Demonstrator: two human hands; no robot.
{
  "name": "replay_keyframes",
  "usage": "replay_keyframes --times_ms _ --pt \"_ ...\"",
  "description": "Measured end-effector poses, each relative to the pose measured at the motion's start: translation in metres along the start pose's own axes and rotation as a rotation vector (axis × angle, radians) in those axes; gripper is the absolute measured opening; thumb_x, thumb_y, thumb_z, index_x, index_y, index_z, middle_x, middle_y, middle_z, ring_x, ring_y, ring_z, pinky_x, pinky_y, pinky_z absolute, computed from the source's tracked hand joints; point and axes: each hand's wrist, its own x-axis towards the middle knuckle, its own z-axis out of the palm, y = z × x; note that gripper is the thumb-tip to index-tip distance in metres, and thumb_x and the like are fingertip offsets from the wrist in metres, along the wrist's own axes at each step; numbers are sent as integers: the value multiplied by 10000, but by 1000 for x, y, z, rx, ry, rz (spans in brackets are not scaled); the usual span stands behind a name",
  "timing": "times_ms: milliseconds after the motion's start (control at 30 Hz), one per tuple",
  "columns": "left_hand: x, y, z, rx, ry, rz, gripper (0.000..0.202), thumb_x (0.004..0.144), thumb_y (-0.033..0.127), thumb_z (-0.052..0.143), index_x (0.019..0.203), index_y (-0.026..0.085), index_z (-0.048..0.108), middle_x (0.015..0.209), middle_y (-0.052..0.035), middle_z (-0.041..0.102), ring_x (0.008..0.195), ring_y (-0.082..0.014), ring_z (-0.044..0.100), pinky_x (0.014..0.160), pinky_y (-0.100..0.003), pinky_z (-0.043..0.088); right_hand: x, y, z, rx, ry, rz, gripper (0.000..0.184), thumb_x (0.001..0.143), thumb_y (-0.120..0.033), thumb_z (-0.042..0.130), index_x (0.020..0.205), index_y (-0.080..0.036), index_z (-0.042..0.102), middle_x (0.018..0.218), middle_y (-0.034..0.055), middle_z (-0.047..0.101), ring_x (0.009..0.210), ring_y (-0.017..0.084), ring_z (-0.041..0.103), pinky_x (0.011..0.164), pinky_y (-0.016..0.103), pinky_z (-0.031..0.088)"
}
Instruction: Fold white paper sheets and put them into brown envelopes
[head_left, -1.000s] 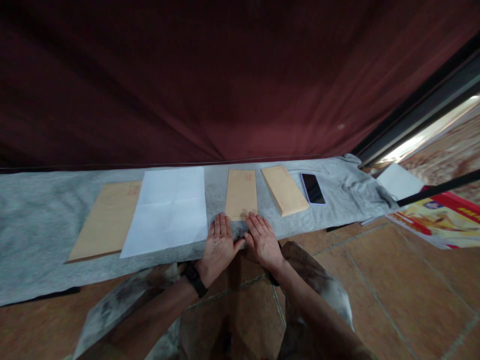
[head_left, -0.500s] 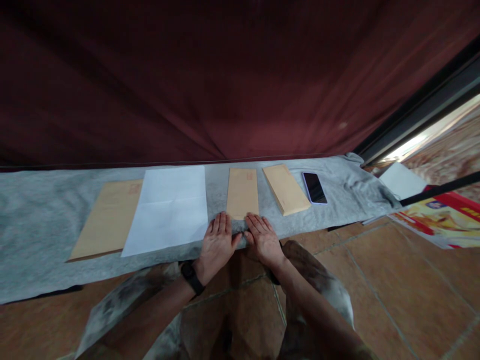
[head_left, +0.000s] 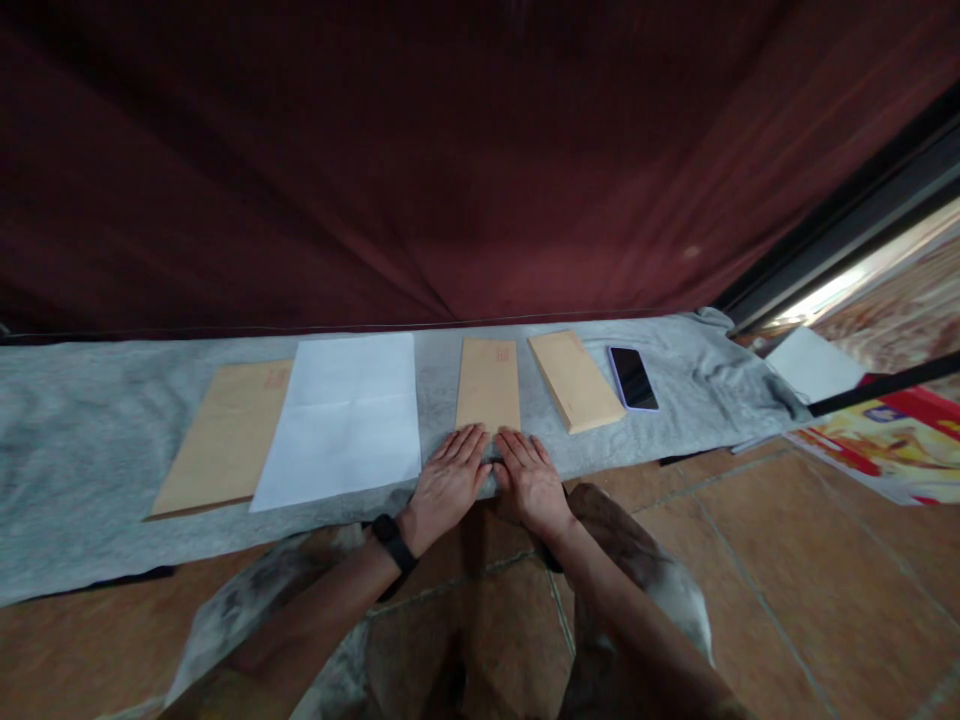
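A tan paper envelope (head_left: 488, 385) with small red print lies lengthwise before me on a grey cloth (head_left: 435, 400). My left hand (head_left: 451, 475) rests flat with fingers stretched over its near left corner. Beside it, my right hand (head_left: 531, 480) lies flat on the near right corner, fingers out. Both thumbs point inward at the cloth's front edge. Just right of this envelope sits a stack of similar envelopes (head_left: 576, 382). To the left are white paper sheets (head_left: 349, 420), partly covering a larger tan envelope (head_left: 217, 440).
A phone in a light purple case (head_left: 633, 378) lies right of the stack. A dark red curtain (head_left: 450, 180) hangs behind the cloth. At the right are a dark metal frame (head_left: 847, 210) and a red and yellow printed box (head_left: 892, 440) near the tiled floor (head_left: 795, 570).
My left hand has shifted slightly right, from beside the envelope's corner onto its near edge. The right hand stays nearly where it was. The view has moved slightly.
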Motion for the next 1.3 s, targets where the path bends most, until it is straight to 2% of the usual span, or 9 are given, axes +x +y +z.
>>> replay_keyframes --times_ms 333,533,600,800,1100,1300 --pt "-2 8 1 97 2 -58 474 1023 278 400 1432 65 509 1533 -190 463 1460 -291 394 1186 -467 345 -3 7 -2 -39 38 31 430 1038 -288 446 1439 -157 530 1470 124 558 1370 247 507 1189 448 332" --pt "-2 11 3 133 -20 -70 490 1020 261 399 1421 -5 495 1532 -253 430 1465 -320 377 1167 -462 370 -4 11 -1 -28 48 52 432 1042 -280 426 1432 -130 537 1459 138 565 1373 260 502 1198 469 328" --pt "-2 12 1 146 -36 -74 493 1021 260 387 1427 0 491 1532 -252 430 1467 -321 372 1163 -466 374 -3 9 1 -14 50 49 455 1039 -302 436 1453 -132 514 1479 143 544 1397 264 476 1200 477 330" --pt "-3 14 -3 176 -63 -57 530 968 183 428 1473 23 442 1558 -241 400 1479 -320 350 1182 -461 343 3 0 5 79 -21 -91 492 1042 -330 424 1503 -159 458 1527 105 496 1434 234 429 1221 454 320" --pt "-2 18 -4 177 -97 -71 511 977 184 413 1456 12 457 1546 -253 414 1480 -325 342 1189 -468 334 2 -2 4 47 -23 -45 464 1048 -323 417 1472 -153 496 1505 128 519 1416 228 456 1209 448 332" --pt "-3 17 -2 87 -59 -117 514 999 228 388 1458 3 448 1535 -266 417 1485 -324 334 1173 -484 355 0 -2 1 11 -18 -16 456 1053 -327 409 1468 -161 497 1504 124 520 1407 231 469 1203 453 325"
